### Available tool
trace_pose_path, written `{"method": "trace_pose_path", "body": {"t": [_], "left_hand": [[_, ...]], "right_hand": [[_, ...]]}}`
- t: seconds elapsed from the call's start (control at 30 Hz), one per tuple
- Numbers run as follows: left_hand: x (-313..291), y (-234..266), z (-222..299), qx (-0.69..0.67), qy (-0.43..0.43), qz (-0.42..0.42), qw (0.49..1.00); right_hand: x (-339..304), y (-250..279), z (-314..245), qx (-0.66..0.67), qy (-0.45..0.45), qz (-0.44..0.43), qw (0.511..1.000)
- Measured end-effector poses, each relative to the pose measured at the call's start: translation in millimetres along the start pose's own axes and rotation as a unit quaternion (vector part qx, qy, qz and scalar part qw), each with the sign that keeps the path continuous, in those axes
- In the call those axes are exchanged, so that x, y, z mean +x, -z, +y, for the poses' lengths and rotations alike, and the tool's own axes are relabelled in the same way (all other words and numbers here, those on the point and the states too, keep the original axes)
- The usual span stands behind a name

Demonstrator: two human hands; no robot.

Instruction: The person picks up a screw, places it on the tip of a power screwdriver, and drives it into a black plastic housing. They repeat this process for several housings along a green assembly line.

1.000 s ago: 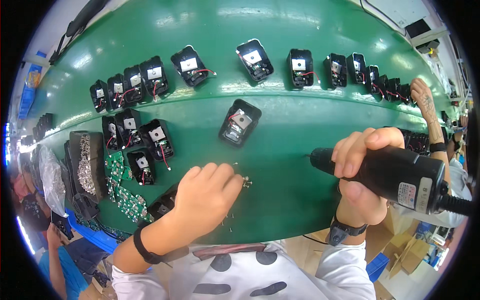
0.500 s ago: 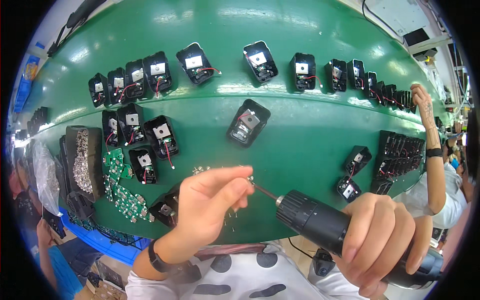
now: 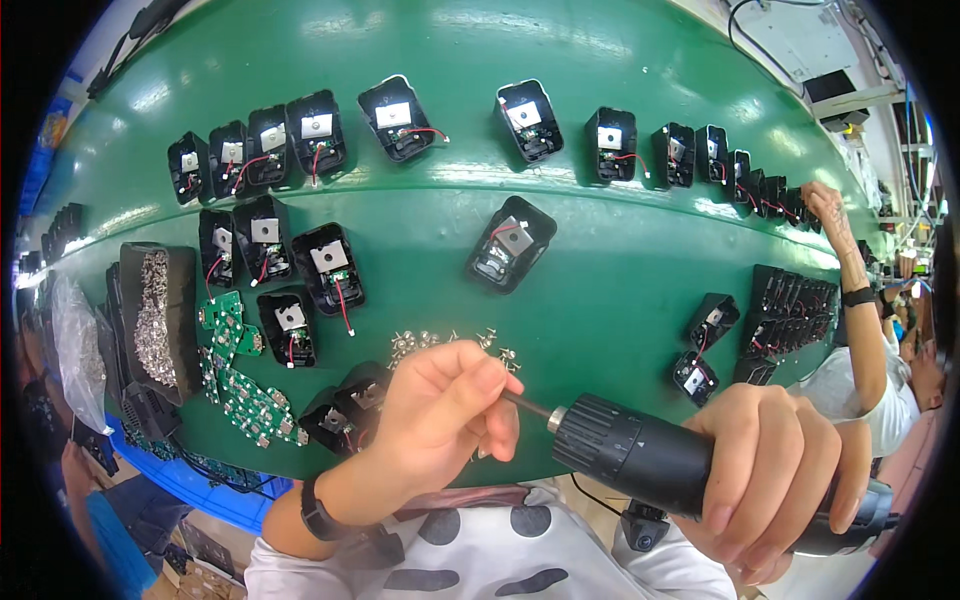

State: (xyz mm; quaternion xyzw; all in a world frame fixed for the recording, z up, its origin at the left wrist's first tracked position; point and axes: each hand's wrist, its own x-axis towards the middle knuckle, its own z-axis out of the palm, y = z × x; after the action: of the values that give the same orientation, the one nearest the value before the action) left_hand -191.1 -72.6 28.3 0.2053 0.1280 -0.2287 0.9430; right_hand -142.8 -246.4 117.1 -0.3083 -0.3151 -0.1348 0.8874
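My right hand (image 3: 775,470) is wrapped round a black cordless screwdriver (image 3: 630,450) and holds it tilted, bit toward the left. Thumb and fingers of my left hand (image 3: 450,410) pinch together at the end of the steel bit (image 3: 527,404); whatever sits between them is hidden. Loose screws (image 3: 415,342) lie on the green table (image 3: 600,310) just beyond my left hand. Farther off, in the middle, stands one black plastic housing (image 3: 510,245) with a metal plate and a red wire inside. Two more housings (image 3: 325,415) stand partly behind my left wrist.
Black housings (image 3: 400,118) line the far side. A dark bin (image 3: 155,320) of small metal parts, green circuit boards (image 3: 245,390) and a plastic bag (image 3: 82,345) lie left. Stacked housings (image 3: 790,315) stand right, where another person's hand (image 3: 825,205) touches the far row.
My left fingers have closed over the bit's tip, which showed bare before. The screwdriver has shifted slightly. The other person's hand has moved a little left and down.
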Motion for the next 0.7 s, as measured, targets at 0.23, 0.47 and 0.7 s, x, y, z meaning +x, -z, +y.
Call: {"method": "trace_pose_path", "body": {"t": [0.23, 0.47, 0.7], "left_hand": [[1, -11, 32, 0.183, 0.073, 0.006, 0.98], [43, -15, 76, 0.812, -0.336, -0.019, 0.477], [140, -18, 100, 0.826, -0.385, 0.008, 0.411]], "right_hand": [[26, 24, -3, -0.124, -0.114, -0.099, 0.981], [38, 39, 9, -0.223, -0.166, -0.154, 0.948], [74, 63, 31, -0.219, -0.081, -0.236, 0.943]]}}
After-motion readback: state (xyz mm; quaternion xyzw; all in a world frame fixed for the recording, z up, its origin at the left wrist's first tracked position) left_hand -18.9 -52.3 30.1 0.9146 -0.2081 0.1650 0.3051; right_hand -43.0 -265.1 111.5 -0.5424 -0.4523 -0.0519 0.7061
